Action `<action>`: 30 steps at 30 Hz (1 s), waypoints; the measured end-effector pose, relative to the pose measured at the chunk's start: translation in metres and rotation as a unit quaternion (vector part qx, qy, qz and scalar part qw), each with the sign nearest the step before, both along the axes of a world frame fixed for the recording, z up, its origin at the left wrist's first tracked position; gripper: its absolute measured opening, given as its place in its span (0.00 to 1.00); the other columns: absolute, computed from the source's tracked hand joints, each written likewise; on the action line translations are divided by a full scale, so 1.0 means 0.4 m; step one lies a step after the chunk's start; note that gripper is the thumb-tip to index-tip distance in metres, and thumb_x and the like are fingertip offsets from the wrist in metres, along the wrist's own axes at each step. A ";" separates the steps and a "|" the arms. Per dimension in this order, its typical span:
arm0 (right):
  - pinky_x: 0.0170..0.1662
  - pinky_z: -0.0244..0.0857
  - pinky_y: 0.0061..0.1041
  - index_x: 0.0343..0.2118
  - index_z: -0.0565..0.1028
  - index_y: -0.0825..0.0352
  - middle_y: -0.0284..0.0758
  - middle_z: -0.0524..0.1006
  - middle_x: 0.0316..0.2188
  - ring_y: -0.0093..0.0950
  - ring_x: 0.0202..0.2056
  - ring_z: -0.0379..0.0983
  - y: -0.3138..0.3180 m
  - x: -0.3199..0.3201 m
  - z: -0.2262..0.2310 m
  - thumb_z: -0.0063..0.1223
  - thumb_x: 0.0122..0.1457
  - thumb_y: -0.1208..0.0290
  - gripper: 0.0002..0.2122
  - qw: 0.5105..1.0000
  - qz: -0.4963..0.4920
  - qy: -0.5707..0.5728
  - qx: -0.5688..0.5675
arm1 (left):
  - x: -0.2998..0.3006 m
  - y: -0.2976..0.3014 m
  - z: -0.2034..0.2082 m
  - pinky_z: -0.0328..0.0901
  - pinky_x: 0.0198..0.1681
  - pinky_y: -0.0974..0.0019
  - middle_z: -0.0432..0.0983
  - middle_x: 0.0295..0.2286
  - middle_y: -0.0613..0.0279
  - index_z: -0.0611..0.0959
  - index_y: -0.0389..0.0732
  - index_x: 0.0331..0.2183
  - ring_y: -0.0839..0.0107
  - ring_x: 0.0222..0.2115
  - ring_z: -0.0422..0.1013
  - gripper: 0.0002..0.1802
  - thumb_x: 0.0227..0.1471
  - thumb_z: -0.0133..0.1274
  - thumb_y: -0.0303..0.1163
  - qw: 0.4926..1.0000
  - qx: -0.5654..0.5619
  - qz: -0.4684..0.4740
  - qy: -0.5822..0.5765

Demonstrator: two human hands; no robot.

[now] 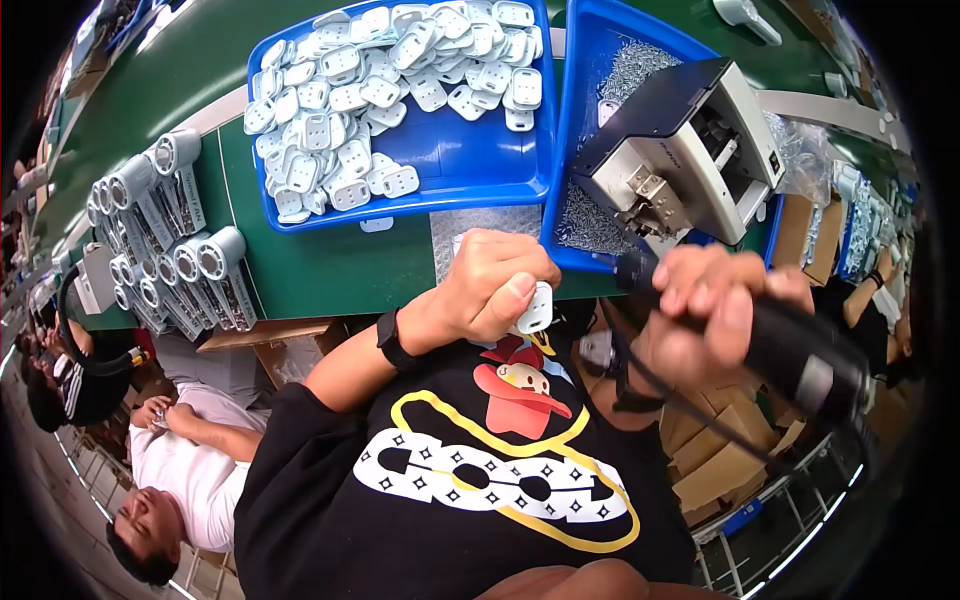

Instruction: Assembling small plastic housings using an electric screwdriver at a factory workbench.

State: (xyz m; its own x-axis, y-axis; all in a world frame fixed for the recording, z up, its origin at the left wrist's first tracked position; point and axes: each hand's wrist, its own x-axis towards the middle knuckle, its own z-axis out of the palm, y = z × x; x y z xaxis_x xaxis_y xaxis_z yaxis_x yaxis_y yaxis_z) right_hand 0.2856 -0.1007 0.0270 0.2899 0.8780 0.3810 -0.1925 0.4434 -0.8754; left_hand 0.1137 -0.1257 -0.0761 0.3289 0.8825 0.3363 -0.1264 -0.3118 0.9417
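Observation:
My left hand (490,285) is closed around a small white plastic plate (537,310), held in front of my chest with one slotted end showing. The rest of the part is hidden by my fingers. My right hand (708,310), smeared by motion, grips a black electric screwdriver (805,350) with a cord hanging from it. The tool's tip end is close to the front of a screw feeder machine (680,160), but I cannot tell whether they touch. Beyond my left hand, a blue tray (440,150) holds a heap of similar white plates (350,100).
A second blue tray (590,30) contains loose screws (635,70) and the feeder. On the left of the green table (320,265) lie rows of grey-white handled housings (190,210). Cardboard boxes (735,440) stand below right. A person in a white shirt (205,470) sits at left.

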 end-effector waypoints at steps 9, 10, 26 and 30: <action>0.24 0.67 0.24 0.48 0.63 0.61 0.29 0.70 0.22 0.21 0.18 0.67 -0.070 -0.033 0.135 0.55 0.62 0.66 0.16 0.982 0.180 -0.011 0.049 | 0.011 -0.007 0.002 0.65 0.22 0.59 0.73 0.19 0.54 0.78 0.36 0.24 0.57 0.18 0.71 0.19 0.57 0.38 0.36 1.000 0.020 0.019 0.011; 0.23 0.67 0.23 0.48 0.63 0.61 0.29 0.70 0.22 0.21 0.18 0.67 -0.061 -0.036 0.125 0.55 0.62 0.66 0.16 0.979 0.198 -0.024 0.044 | 0.012 -0.010 0.002 0.64 0.21 0.59 0.72 0.18 0.55 0.78 0.35 0.23 0.58 0.17 0.70 0.20 0.57 0.36 0.36 0.999 0.025 0.023 0.014; 0.23 0.68 0.27 0.47 0.62 0.61 0.31 0.70 0.22 0.24 0.18 0.68 -0.066 -0.038 0.092 0.54 0.60 0.71 0.16 0.992 0.103 -0.026 0.070 | 0.021 -0.010 -0.010 0.63 0.21 0.59 0.71 0.18 0.55 0.77 0.35 0.23 0.58 0.16 0.68 0.26 0.63 0.32 0.40 0.999 0.032 0.015 0.031; 0.23 0.68 0.31 0.49 0.61 0.62 0.35 0.72 0.22 0.26 0.19 0.68 0.048 0.043 0.010 0.52 0.60 0.76 0.17 0.985 -0.042 -0.116 0.124 | 0.029 -0.006 0.011 0.65 0.22 0.58 0.73 0.18 0.55 0.78 0.37 0.24 0.56 0.18 0.71 0.24 0.63 0.34 0.39 1.000 0.017 0.011 0.017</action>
